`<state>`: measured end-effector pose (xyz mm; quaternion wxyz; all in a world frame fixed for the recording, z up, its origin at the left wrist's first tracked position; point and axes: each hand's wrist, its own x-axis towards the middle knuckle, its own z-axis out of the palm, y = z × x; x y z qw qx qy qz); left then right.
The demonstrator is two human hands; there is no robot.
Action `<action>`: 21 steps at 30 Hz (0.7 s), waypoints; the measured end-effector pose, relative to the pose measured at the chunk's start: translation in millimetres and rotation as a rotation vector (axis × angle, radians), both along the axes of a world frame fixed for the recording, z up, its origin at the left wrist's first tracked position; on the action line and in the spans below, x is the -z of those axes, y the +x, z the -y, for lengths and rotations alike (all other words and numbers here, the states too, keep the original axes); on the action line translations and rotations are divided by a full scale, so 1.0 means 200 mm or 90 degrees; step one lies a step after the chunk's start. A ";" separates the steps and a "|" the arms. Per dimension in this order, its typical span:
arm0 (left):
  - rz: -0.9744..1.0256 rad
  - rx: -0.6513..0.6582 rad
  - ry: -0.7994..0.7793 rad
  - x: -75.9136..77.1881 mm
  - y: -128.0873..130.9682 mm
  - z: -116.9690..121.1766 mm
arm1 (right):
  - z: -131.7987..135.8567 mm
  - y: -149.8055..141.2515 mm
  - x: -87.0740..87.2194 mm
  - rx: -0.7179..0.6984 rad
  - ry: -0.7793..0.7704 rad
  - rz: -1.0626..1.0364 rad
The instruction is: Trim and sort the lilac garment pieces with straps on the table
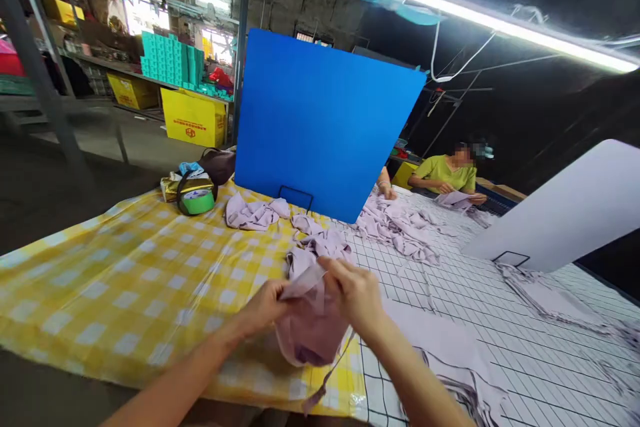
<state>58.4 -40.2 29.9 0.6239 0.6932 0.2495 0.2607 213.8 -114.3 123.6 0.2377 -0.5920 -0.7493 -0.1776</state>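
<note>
Mauve fabric hangs between the two hands in the head view, near the front edge of the table. The left hand pinches its upper left edge, thumb and fingers together; the right hand has its fingers bent and closed on the upper right side.

Left of the fingers spreads a yellow-and-white checked tablecloth; right of them, a white grid-lined tablecloth bears stacked mauve pieces. Beyond the fingertips stands a blue partition board, with a green tape roll farther left. Far right of the fingers, a person in a yellow-green shirt handles similar cloth. A tube lamp glows overhead.

The held fabric looks soft and gathered, paler at its folded top, darker purple inside the lower edge, with a narrow strip dangling below the right fingers.
</note>
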 end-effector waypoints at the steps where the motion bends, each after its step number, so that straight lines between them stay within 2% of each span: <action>1: 0.019 -0.036 0.014 -0.04 -0.03 -0.04 | 0.00 0.03 -0.03 0.009 0.015 -0.009; 3: 0.041 -0.117 0.052 -0.12 -0.10 -0.13 | 0.00 0.08 -0.08 0.015 0.052 -0.005; 5: 0.056 -0.186 0.088 -0.18 -0.17 -0.21 | 0.02 0.10 -0.08 0.003 0.068 0.026; 8: 0.023 -0.222 0.153 -0.21 -0.32 -0.26 | 0.10 0.03 0.05 -0.057 -0.020 0.069; 10: -0.069 -0.174 0.191 -0.18 -0.44 -0.24 | 0.19 -0.05 0.20 -0.135 -0.178 0.071; 12: -0.205 -0.078 0.198 -0.12 -0.57 -0.21 | 0.26 -0.11 0.34 -0.212 -0.363 0.055; 14: -0.323 0.010 0.186 -0.05 -0.68 -0.17 | 0.30 -0.13 0.45 -0.203 -0.478 0.012; 15: -0.354 0.030 0.183 -0.01 -0.72 -0.15 | 0.30 -0.12 0.48 -0.168 -0.502 -0.015; 17: -0.370 0.000 0.202 0.04 -0.73 -0.12 | 0.25 -0.11 0.51 -0.071 -0.498 -0.067; 19: -0.366 -0.081 0.242 0.07 -0.67 -0.09 | 0.16 -0.11 0.51 -0.011 -0.466 -0.093; 21: -0.374 -0.137 0.282 0.09 -0.56 -0.05 | 0.06 -0.14 0.52 -0.005 -0.425 -0.103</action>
